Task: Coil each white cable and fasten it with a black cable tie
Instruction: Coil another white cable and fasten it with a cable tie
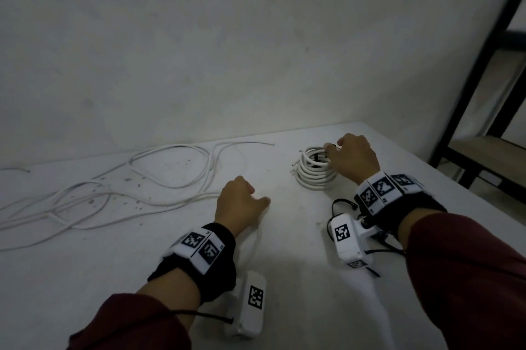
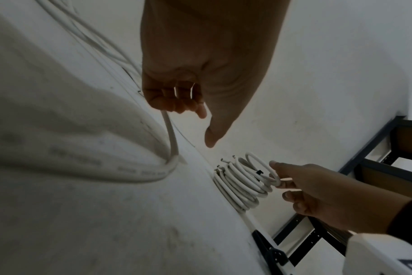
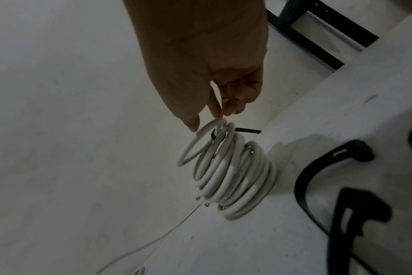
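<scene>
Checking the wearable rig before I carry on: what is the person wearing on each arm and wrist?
Both arms have dark red sleeves pushed back from the wrists. Behind the left hand and the right hand sits a black wrist wrap carrying white blocks printed with black square markers. A white camera housing with its own marker hangs under each wrist, with thin black cables looping from it.

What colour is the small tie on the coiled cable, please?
Black; the thin cable tie on the coiled white cable shows best in the right wrist view.

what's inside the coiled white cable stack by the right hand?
A black cable tie shows among the top loops of the coiled white cable stack; its tail pokes out. The core lower down is hidden by the loops.
</scene>
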